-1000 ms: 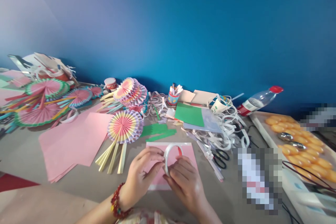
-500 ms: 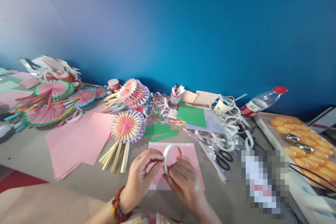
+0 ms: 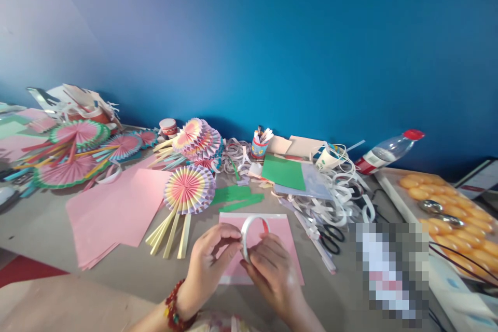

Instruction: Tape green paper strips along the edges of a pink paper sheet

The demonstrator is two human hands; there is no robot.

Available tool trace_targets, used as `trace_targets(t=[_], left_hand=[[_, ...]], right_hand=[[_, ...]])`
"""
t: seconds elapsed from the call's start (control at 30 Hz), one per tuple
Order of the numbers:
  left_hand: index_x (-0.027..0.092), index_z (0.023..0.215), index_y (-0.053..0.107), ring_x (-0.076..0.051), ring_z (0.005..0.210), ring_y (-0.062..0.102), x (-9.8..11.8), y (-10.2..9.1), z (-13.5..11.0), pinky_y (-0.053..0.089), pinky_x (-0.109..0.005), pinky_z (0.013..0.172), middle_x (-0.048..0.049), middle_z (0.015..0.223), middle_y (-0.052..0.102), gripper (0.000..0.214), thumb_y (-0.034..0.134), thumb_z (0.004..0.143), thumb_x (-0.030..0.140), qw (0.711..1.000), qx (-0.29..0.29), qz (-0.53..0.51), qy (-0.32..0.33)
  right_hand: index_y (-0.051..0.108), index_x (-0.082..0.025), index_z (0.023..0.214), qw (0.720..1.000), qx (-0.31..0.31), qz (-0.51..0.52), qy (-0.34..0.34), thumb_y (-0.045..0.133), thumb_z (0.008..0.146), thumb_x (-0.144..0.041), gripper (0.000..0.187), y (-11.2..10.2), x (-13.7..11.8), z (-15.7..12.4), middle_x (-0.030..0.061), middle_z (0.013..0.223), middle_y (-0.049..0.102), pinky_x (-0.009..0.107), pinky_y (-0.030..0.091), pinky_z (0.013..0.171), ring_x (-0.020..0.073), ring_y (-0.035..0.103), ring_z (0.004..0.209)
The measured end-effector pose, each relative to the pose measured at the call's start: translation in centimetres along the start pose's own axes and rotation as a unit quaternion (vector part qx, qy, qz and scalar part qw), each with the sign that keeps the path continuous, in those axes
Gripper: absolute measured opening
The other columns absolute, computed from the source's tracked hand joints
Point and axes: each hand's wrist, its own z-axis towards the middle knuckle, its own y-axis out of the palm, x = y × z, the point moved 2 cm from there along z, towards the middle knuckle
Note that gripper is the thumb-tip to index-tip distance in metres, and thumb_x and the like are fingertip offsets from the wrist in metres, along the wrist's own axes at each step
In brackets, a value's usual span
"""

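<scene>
Upright between my hands is a white roll of tape (image 3: 245,231) with a reddish inner core. My right hand (image 3: 274,264) grips its lower right side, fingers curled round it. At the roll's left edge, my left hand (image 3: 215,253) has thumb and fingertips pinched together; what is between them, if anything, is too small to make out. Below both hands lies a pink sheet of paper (image 3: 286,238) with a white strip along its far edge. A round pleated paper fan (image 3: 190,190) with pale yellow sticks rests to the left.
Pink sheets (image 3: 116,207) and more pleated fans (image 3: 80,137) lie left. Green paper (image 3: 284,171), curled white strips (image 3: 338,192) and black scissors (image 3: 330,238) are right of centre. A bottle (image 3: 389,153) lies tilted by a tray of orange items (image 3: 447,218). A blue wall stands behind.
Almost nothing differs. Both hands hold the same pose around the tape roll, and the whole view has shifted very slightly.
</scene>
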Motion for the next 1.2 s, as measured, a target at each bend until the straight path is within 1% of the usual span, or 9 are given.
trace_targets(t=[0.2, 0.37, 0.5, 0.67, 0.77, 0.93, 1.03, 1.1, 1.2], left_hand=[[0.018, 0.086, 0.062, -0.017, 0.083, 0.066, 0.3, 0.0, 0.3, 0.054, -0.024, 0.073, -0.0051, 0.086, 0.067, 0.003, 0.061, 0.089, 0.016, 1.000, -0.010, -0.017, 0.018], [0.018, 0.099, 0.065, -0.017, 0.082, 0.070, -0.1, -0.1, 0.0, 0.057, -0.023, 0.072, -0.0052, 0.092, 0.070, 0.012, 0.062, 0.088, 0.016, 0.999, 0.014, -0.002, -0.029], [0.019, 0.095, 0.067, -0.017, 0.082, 0.068, -0.6, -0.3, -0.1, 0.056, -0.023, 0.072, -0.0050, 0.091, 0.070, 0.009, 0.062, 0.088, 0.017, 0.999, 0.017, 0.022, -0.038], [0.017, 0.088, 0.064, -0.017, 0.083, 0.066, -1.0, -0.4, -0.1, 0.055, -0.023, 0.071, -0.0054, 0.086, 0.066, 0.006, 0.064, 0.088, 0.023, 0.997, 0.017, -0.032, -0.065], [0.017, 0.085, 0.061, -0.017, 0.085, 0.065, -1.1, -0.3, -0.1, 0.054, -0.024, 0.074, -0.0049, 0.086, 0.065, 0.008, 0.063, 0.089, 0.023, 0.995, 0.012, -0.069, -0.078], [0.018, 0.101, 0.061, -0.015, 0.082, 0.065, -1.4, -0.5, -0.1, 0.053, -0.024, 0.074, -0.0044, 0.092, 0.065, 0.012, 0.062, 0.090, 0.023, 0.991, 0.000, -0.086, -0.107], [0.017, 0.093, 0.061, -0.014, 0.078, 0.061, -1.2, -0.6, 0.2, 0.050, -0.023, 0.071, -0.0036, 0.088, 0.062, 0.006, 0.060, 0.091, 0.024, 0.991, -0.015, -0.074, -0.109], [0.017, 0.089, 0.059, -0.014, 0.077, 0.058, -0.9, -0.7, 0.4, 0.048, -0.022, 0.070, -0.0031, 0.087, 0.060, 0.008, 0.057, 0.093, 0.024, 0.990, -0.032, -0.078, -0.109], [0.018, 0.089, 0.056, -0.015, 0.082, 0.056, -0.2, -0.7, 0.8, 0.046, -0.024, 0.074, -0.0036, 0.089, 0.057, 0.011, 0.052, 0.097, 0.025, 0.992, -0.050, -0.085, -0.084]], right_hand=[[0.058, -0.022, 0.086, 1.000, 0.014, 0.017, -0.006, 0.057, 0.092, -0.013, 0.011, 0.0, -0.1, 0.4, 0.0002, 0.076, 0.066, 0.039, 0.046, 0.092, 0.0148, 0.057, 0.070], [0.058, -0.020, 0.088, 1.000, -0.004, -0.007, -0.011, 0.057, 0.092, -0.012, 0.009, 0.0, 0.2, 0.6, -0.0004, 0.074, 0.064, 0.038, 0.044, 0.092, 0.0143, 0.057, 0.070], [0.057, -0.021, 0.085, 1.000, -0.009, -0.014, -0.014, 0.057, 0.092, -0.014, 0.010, 0.3, 0.3, 0.7, -0.0004, 0.074, 0.064, 0.037, 0.045, 0.091, 0.0143, 0.056, 0.070], [0.057, -0.021, 0.081, 1.000, 0.001, 0.002, -0.014, 0.059, 0.092, -0.016, 0.012, 0.5, 0.3, 0.7, -0.0007, 0.071, 0.061, 0.037, 0.046, 0.090, 0.0144, 0.055, 0.068], [0.058, -0.021, 0.084, 1.000, -0.001, 0.005, -0.013, 0.058, 0.092, -0.015, 0.010, 0.5, 0.3, 0.7, 0.0002, 0.072, 0.063, 0.038, 0.047, 0.090, 0.0149, 0.057, 0.068], [0.058, -0.020, 0.085, 1.000, -0.005, -0.003, -0.016, 0.058, 0.091, -0.014, 0.009, 0.3, 0.4, 1.0, 0.0004, 0.073, 0.064, 0.038, 0.047, 0.091, 0.0146, 0.057, 0.069], [0.058, -0.020, 0.085, 1.000, -0.005, -0.008, -0.022, 0.058, 0.091, -0.014, 0.009, 0.4, 0.4, 1.0, -0.0001, 0.071, 0.063, 0.038, 0.047, 0.091, 0.0143, 0.056, 0.068], [0.058, -0.020, 0.085, 1.000, -0.001, -0.012, -0.026, 0.059, 0.091, -0.014, 0.009, 0.5, 0.5, 1.0, -0.0004, 0.071, 0.062, 0.038, 0.047, 0.091, 0.0142, 0.056, 0.067], [0.059, -0.020, 0.086, 1.000, -0.002, -0.013, -0.027, 0.059, 0.091, -0.012, 0.009, 0.5, 0.5, 0.8, 0.0000, 0.073, 0.064, 0.037, 0.047, 0.090, 0.0145, 0.057, 0.069]])
